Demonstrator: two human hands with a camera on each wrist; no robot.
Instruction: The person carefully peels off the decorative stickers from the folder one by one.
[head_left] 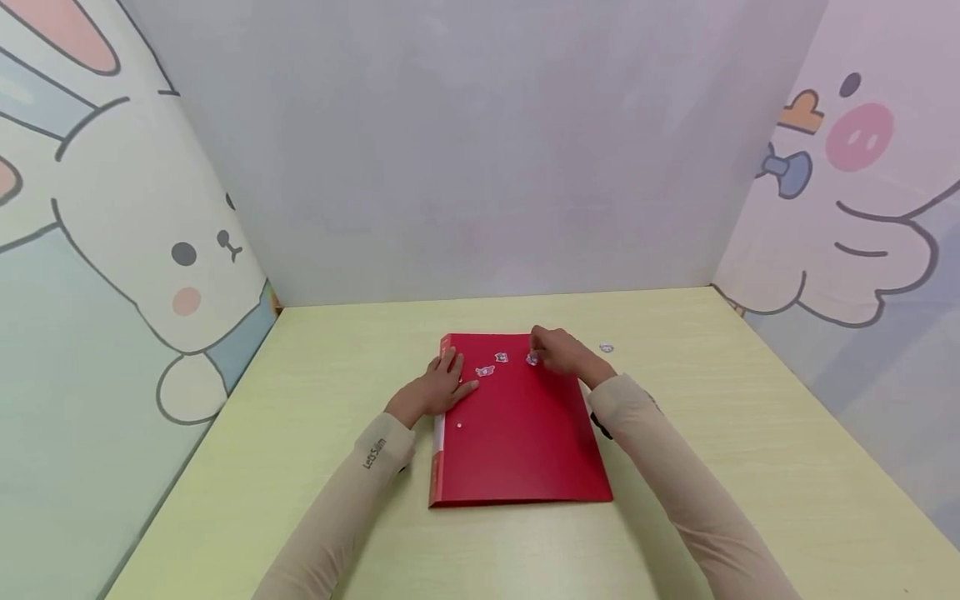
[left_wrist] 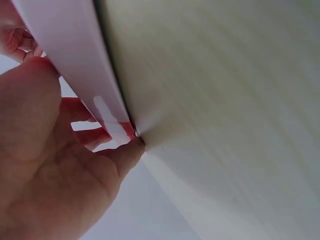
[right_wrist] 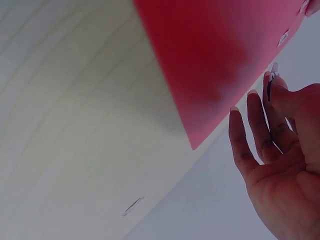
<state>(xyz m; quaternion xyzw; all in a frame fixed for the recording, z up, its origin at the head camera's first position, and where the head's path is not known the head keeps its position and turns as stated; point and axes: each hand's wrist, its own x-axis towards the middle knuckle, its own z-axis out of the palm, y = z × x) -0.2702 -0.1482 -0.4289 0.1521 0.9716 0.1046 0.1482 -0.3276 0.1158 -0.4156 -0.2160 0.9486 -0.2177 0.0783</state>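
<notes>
A red folder (head_left: 525, 433) lies closed on the table with its spine to the left. Two small cartoon stickers, one (head_left: 485, 371) lower left of the other (head_left: 501, 357), lie on its upper cover. My right hand (head_left: 557, 350) is over the upper right of the cover. Between thumb and forefinger it pinches a third small sticker (right_wrist: 274, 72), raised off the folder in the right wrist view; its other fingers are extended. My left hand (head_left: 441, 385) rests on the upper left of the folder, fingers spread across the spine (left_wrist: 75, 50).
Another small sticker (head_left: 607, 347) lies on the pale wooden table (head_left: 345, 350), just right of the folder's top corner. A grey wall (head_left: 480, 167) closes off the back, and cartoon-printed panels (head_left: 97, 317) stand at both sides.
</notes>
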